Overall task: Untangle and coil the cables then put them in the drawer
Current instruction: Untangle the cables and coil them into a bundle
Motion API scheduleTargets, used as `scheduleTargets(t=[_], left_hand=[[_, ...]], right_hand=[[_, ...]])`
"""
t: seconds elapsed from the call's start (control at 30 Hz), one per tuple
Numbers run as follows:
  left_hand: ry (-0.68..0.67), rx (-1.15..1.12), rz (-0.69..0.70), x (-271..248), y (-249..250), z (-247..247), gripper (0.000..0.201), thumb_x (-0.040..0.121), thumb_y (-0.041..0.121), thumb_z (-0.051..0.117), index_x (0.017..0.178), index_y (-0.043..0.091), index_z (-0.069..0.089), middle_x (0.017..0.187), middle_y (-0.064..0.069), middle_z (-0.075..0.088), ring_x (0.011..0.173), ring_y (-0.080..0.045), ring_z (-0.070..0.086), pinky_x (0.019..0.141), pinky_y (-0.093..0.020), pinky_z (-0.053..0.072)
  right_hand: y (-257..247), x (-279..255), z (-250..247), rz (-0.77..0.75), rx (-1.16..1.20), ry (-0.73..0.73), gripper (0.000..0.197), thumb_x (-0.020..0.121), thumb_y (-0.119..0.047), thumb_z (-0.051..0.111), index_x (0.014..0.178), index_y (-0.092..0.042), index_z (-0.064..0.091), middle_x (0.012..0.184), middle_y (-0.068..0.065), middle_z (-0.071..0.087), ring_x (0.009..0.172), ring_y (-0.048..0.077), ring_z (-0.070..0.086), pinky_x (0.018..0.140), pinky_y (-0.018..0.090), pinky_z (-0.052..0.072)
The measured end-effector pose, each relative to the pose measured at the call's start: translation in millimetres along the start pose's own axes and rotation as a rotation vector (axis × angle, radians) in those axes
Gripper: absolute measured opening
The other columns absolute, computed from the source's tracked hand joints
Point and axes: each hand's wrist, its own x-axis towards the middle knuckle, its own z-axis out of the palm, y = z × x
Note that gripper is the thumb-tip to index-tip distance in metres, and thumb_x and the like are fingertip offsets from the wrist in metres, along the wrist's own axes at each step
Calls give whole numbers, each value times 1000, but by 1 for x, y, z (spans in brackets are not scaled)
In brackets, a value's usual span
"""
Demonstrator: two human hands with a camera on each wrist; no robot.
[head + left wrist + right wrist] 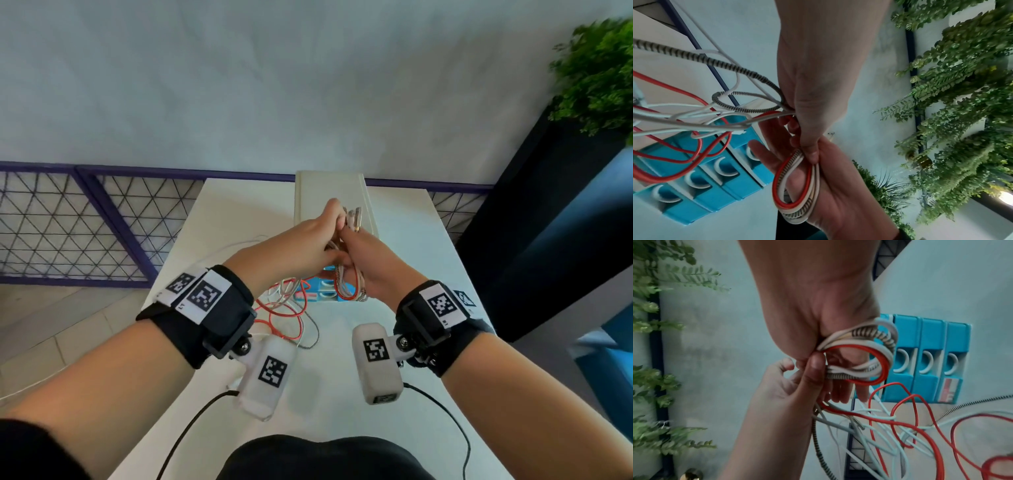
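Both hands meet at the centre of the head view, raised above the table (404,240). The right hand (373,270) clasps a folded loop of cables (346,287), red, white and striped together; the loop's long axis runs along the palm, its bend toward the wrist. The left hand (308,240) pinches the strands where they leave the loop. The loose tangle (291,308) trails down to the lower centre, beside blue drawers (325,291).
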Motion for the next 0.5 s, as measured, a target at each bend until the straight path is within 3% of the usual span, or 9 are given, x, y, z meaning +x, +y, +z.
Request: scheduleTargets(t=[0.13,0.23,0.3,0.4,0.5], left_hand=[[-12,0,7,-3,-8,10,42,81,18,63,96,21,25,79,-19,59,63,-35,55,63,-52,48],[-5,46,-18,-6,-13,19,45,79,21,67,99,19,26,67,-8,55,55,-25,47,61,-50,47],[10,45,-38,-7,-15,25,43,79,23,67,99,18,29,64,-3,53,54,-22,48,59,-46,47],[50,48,-70,-12,-14,30,40,80,28,66,99,17,32,62,-2,57,52,-19,54,52,-39,46],[114,83,-84,-14,-12,33,37,78,31,63,99,19,34,59,-1,60,53,-22,59,51,-40,46]], right_hand=[[9,-4,0,89,4,-30,38,103,-39,36,124,-10,51,95,9,70,77,26,72,75,45,59],[13,-10,1,177,-185,-58,46,104,-44,29,125,-9,50,86,13,74,80,32,72,71,39,61],[15,-12,1,220,-315,-71,57,104,-48,24,122,-2,53,89,22,72,72,30,72,64,35,61],[10,-13,-2,231,-503,-60,63,103,-48,21,114,4,55,91,26,71,48,18,60,46,23,50],[3,-15,-5,214,-644,-82,55,103,-47,21,106,-3,54,93,20,74,38,12,42,39,20,32]])
